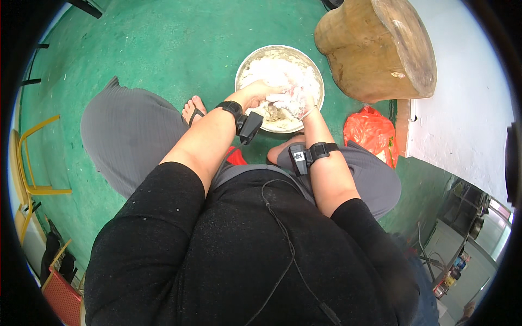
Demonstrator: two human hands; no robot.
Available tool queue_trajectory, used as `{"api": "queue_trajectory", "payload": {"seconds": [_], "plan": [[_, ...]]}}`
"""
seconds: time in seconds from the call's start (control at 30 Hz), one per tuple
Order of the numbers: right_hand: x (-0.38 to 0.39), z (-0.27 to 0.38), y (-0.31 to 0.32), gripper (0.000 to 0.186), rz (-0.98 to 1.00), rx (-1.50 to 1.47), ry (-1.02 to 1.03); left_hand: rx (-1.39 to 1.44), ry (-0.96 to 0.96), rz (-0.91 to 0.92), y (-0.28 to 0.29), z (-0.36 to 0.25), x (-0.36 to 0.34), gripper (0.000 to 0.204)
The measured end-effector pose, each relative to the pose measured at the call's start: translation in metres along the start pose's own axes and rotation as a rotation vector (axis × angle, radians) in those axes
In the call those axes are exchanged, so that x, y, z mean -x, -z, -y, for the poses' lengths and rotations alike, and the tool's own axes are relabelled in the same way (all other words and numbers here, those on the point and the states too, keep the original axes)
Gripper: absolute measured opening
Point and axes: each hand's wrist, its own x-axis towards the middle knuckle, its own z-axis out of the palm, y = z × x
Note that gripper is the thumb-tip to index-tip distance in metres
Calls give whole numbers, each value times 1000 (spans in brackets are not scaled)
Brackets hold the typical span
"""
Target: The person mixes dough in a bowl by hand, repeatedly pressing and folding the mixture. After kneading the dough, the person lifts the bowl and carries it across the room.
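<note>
Between my feet a round metal bowl (239, 79) stands on the floor, holding a white floury mass (280, 68) with a moist, doughy patch at its near side. Both of my hands are down inside it. From the left, my left hand (263, 93) reaches in, its fingers coated white and washed out by glare. My right hand (305, 104) is close beside it at the bowl's right side, also smeared with white. The fingers of both hands blend into the mass, so their grip is hidden.
A large wooden stump (375, 54) stands right of the bowl, beside a white wall (462, 114). A red plastic bag (370, 130) lies near my right knee. Yellow metal chair legs (46, 190) are at the far left. Each forearm wears a black strapped device, with a cable nearby.
</note>
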Motion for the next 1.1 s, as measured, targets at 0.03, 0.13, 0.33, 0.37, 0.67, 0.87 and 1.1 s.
{"api": "queue_trajectory", "payload": {"seconds": [0.03,0.13,0.33,0.37,0.67,0.87,1.1], "plan": [[-6,-7,-7,73,-75,15,33,-129,20,-80,11,3,-2,30],[-6,-9,-1,76,-214,138,109,-361,-8,-163,5,5,-5,30],[-10,-8,-13,74,-298,329,94,-431,-276,-469,29,13,-8,32],[-12,-9,-17,74,-297,324,80,-365,-390,-512,36,14,-6,34],[5,2,103,72,-327,277,149,-776,-477,-125,-37,-12,8,26],[-13,-15,9,57,-340,-44,208,-339,-440,-612,24,19,-11,22],[-18,-27,-23,49,-435,-150,417,728,-90,-338,8,11,-7,29]]}}
